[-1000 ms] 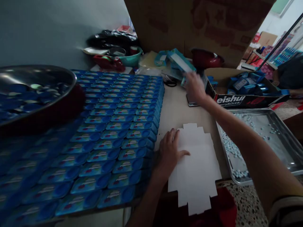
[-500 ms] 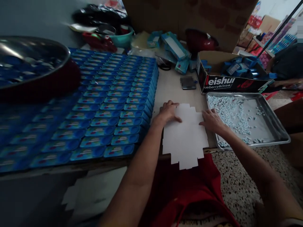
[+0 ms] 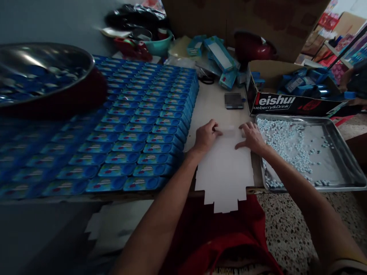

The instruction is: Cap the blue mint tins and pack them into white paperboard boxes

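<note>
A flat white cardboard box blank (image 3: 225, 172) with notched edges lies in front of me, its near end jutting over the table edge. At its far end a flap looks raised and is blurred. My left hand (image 3: 205, 136) is at the far left corner, fingers curled and pinched on the flap. My right hand (image 3: 252, 138) rests at the far right edge, thumb and fingers spread apart, touching the card. To the right stands a metal tray (image 3: 341, 152) with many small pale blue pellets (image 3: 286, 141).
Rows of blue packs (image 3: 155, 149) cover the table on the left, below a large metal bowl (image 3: 83, 82). A carton (image 3: 298, 107) of blue boxes stands behind the tray. A blurred-out device (image 3: 233, 101), loose blue boxes (image 3: 220, 57) and a red bowl (image 3: 255, 49) are at the back.
The far flap has come up from lying flat. My left hand has closed in on it, and my right hand has moved slightly inward. The view has shifted a little left.
</note>
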Action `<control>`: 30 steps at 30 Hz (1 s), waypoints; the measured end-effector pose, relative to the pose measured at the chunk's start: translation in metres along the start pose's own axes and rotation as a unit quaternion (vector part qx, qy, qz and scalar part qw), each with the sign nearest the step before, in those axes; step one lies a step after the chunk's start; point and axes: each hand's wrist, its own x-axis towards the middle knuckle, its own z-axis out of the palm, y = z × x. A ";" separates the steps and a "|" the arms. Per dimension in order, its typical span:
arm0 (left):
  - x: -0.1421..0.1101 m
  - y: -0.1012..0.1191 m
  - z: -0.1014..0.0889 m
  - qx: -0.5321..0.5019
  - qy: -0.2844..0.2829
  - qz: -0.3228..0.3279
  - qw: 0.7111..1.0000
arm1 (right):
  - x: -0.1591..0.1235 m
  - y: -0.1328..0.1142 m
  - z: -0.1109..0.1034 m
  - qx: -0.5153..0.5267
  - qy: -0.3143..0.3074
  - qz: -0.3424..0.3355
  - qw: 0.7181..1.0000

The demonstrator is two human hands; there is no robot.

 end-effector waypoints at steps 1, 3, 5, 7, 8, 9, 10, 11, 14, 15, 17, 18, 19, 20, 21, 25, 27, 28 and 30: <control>0.001 0.003 -0.002 -0.042 0.019 -0.020 0.999 | -0.002 0.001 -0.002 0.065 0.020 0.020 0.997; 0.004 0.008 -0.012 -0.135 0.048 -0.045 0.989 | -0.009 0.003 -0.010 0.250 0.026 0.081 0.965; 0.006 0.014 -0.029 -0.229 0.060 -0.045 0.971 | -0.022 0.005 -0.020 0.457 -0.020 0.136 0.879; 0.001 0.018 -0.050 -0.310 0.033 -0.049 0.949 | -0.038 0.005 -0.028 0.598 -0.055 0.176 0.780; -0.005 0.019 -0.058 -0.343 -0.005 -0.056 0.938 | -0.047 0.003 -0.030 0.638 -0.052 0.199 0.742; -0.013 0.020 -0.065 -0.373 -0.045 -0.069 0.924 | -0.054 0.000 -0.031 0.662 -0.037 0.223 0.715; -0.023 0.020 -0.068 -0.401 -0.080 -0.088 0.908 | -0.060 -0.003 -0.030 0.677 -0.014 0.247 0.694; -0.034 0.021 -0.068 -0.429 -0.105 -0.113 0.890 | -0.064 -0.008 -0.027 0.688 0.010 0.265 0.675; -0.065 0.025 -0.057 -0.488 -0.095 -0.211 0.842 | -0.070 -0.023 -0.013 0.702 0.039 0.297 0.646; -0.072 0.027 -0.052 -0.495 -0.084 -0.233 0.833 | -0.071 -0.029 -0.008 0.693 0.041 0.303 0.653; -0.081 0.031 -0.045 -0.496 -0.075 -0.246 0.830 | -0.075 -0.039 0.004 0.634 0.057 0.305 0.709; -0.083 0.033 -0.044 -0.492 -0.078 -0.238 0.834 | -0.077 -0.043 0.009 0.581 0.067 0.292 0.756; -0.084 0.034 -0.045 -0.485 -0.085 -0.226 0.840 | -0.078 -0.047 0.013 0.519 0.076 0.270 0.807; -0.084 0.034 -0.046 -0.472 -0.098 -0.216 0.849 | -0.080 -0.050 0.017 0.454 0.080 0.242 0.854; -0.083 0.032 -0.047 -0.449 -0.114 -0.210 0.861 | -0.080 -0.052 0.019 0.392 0.080 0.214 0.891; -0.079 0.022 -0.048 -0.284 -0.171 -0.147 0.932 | -0.071 -0.060 0.016 0.204 0.017 0.157 0.966; -0.079 0.017 -0.044 -0.230 -0.150 -0.098 0.956 | -0.062 -0.066 0.009 0.110 -0.034 0.137 0.984; -0.080 0.016 -0.042 -0.227 -0.136 -0.090 0.960 | -0.058 -0.070 0.006 0.070 -0.060 0.123 0.988; -0.084 0.016 -0.037 -0.258 -0.115 -0.109 0.953 | -0.052 -0.078 0.000 0.016 -0.108 0.090 0.990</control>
